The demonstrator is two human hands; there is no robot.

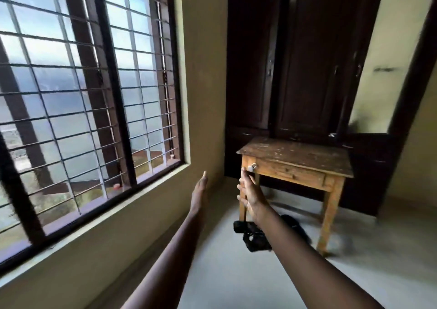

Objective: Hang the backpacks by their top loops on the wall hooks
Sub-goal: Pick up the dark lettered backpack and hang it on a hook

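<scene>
A bare room is shown, with a barred window [82, 84] and a dark wardrobe [302, 56]. A black backpack [257, 236] lies on the floor under the wooden counter [298, 155]. The left hand [199, 193] and right hand [250, 196] are extended open and empty, probably towards it. No wall hooks are seen.

The table [295, 154] is showing bare wood, its top matt, worn and speckled with pale scuffs. The wardrobe [307, 56] is presenting dark stained wood with a faint sheen, while the window grille [78, 91] is appearing as dark metal. The backpack [254, 236] is looking like black matt cloth on a smooth pale floor [236, 273].
</scene>
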